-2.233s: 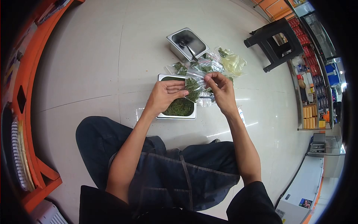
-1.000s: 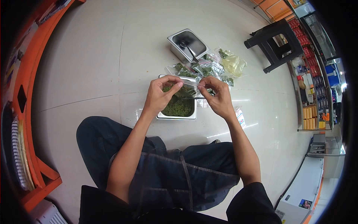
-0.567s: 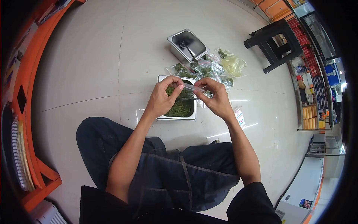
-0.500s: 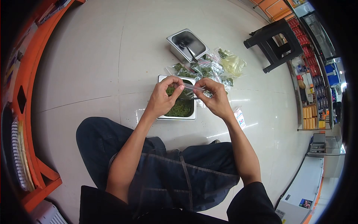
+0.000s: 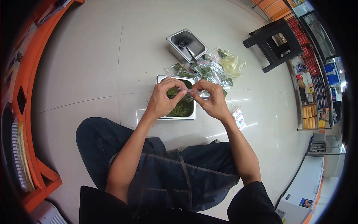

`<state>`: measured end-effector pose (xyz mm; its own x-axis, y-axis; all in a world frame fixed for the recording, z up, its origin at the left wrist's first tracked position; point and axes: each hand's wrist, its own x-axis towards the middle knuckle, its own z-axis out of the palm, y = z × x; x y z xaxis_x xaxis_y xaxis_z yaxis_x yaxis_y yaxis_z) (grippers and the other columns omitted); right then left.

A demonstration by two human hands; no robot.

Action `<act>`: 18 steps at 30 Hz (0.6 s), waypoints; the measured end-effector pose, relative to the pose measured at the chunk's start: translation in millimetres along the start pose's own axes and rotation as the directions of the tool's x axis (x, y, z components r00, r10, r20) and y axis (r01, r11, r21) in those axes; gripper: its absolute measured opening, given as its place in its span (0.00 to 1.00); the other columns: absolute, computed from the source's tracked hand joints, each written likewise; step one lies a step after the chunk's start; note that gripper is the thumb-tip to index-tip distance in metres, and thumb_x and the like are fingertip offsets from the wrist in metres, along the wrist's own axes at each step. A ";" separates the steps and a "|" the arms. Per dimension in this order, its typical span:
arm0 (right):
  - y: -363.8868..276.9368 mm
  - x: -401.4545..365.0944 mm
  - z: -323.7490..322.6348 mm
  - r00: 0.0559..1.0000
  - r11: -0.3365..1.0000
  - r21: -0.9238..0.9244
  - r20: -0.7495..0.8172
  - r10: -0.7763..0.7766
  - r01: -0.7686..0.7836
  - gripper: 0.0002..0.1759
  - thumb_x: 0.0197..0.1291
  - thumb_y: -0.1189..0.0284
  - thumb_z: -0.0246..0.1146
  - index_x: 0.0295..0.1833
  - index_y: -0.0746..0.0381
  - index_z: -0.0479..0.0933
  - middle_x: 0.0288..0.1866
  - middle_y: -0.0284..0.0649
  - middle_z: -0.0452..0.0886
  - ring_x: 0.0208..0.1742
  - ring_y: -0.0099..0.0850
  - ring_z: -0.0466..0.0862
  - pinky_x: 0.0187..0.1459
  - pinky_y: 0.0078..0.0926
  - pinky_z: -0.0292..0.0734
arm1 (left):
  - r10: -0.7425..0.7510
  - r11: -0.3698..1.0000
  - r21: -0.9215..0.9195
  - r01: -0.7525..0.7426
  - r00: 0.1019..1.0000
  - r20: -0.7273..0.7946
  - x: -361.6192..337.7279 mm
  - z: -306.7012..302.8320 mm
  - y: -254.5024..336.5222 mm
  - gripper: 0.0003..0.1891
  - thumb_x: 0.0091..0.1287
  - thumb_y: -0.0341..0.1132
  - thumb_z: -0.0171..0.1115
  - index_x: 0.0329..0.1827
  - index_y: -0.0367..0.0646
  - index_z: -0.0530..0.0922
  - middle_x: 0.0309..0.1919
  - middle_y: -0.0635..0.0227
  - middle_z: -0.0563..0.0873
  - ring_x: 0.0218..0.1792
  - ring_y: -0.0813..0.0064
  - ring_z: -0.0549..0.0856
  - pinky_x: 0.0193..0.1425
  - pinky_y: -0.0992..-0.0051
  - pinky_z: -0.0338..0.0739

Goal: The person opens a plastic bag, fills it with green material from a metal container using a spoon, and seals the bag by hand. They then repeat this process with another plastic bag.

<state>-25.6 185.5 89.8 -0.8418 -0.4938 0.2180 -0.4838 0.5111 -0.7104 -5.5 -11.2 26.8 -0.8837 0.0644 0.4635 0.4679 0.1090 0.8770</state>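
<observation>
My left hand [image 5: 160, 100] and my right hand [image 5: 212, 100] meet above a metal pan [image 5: 176, 118] of chopped green leaves [image 5: 181, 109]. Between thumb and fingers, each one pinches the top strip of a small clear zip bag [image 5: 190, 90]. The bag's lower part is mostly hidden behind the fingers. Just beyond the right hand, a pile of clear bags [image 5: 212, 70] with greens inside lies on the floor. A second metal pan [image 5: 178, 54] stands behind the first, with a black-handled spoon [image 5: 189, 51] in it.
A yellowish plastic bag [image 5: 234, 65] lies at the pile's right side. Right of my right wrist is a small white packet [image 5: 239, 117]. A black stool [image 5: 274, 46] stands at upper right, near stocked shelves [image 5: 310, 86]. An orange shelf unit [image 5: 37, 44] runs along the left.
My hands have drawn closer together along the bag's top strip, the right one shifting left. The pans and pile stay where they were.
</observation>
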 end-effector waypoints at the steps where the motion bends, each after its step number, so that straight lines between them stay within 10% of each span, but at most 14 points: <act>1: 0.3 0.0 0.1 1.000 1.000 0.000 0.000 0.000 0.000 0.08 0.57 0.75 0.69 0.37 0.69 0.81 0.35 0.46 0.85 0.36 0.40 0.85 0.42 0.34 0.77 | -0.008 1.000 -0.004 0.008 1.000 0.009 -0.4 -1.1 0.7 0.05 0.63 0.28 0.71 0.37 0.35 0.85 0.36 0.62 0.89 0.43 0.65 0.86 0.54 0.68 0.77; 18: -2.4 0.5 -1.0 0.998 0.998 0.018 0.008 -0.054 0.054 0.08 0.58 0.76 0.68 0.39 0.70 0.81 0.37 0.46 0.85 0.38 0.42 0.86 0.40 0.35 0.78 | 0.037 0.998 0.051 -0.036 0.999 -0.018 0.0 2.2 4.9 0.05 0.61 0.29 0.73 0.36 0.37 0.86 0.37 0.64 0.89 0.44 0.64 0.87 0.54 0.68 0.77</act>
<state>-25.1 184.8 92.2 -0.8123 -0.5267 0.2506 -0.5242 0.4709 -0.7095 -3.1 -8.5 30.8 -0.8660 0.0508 0.4975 0.4989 0.1567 0.8524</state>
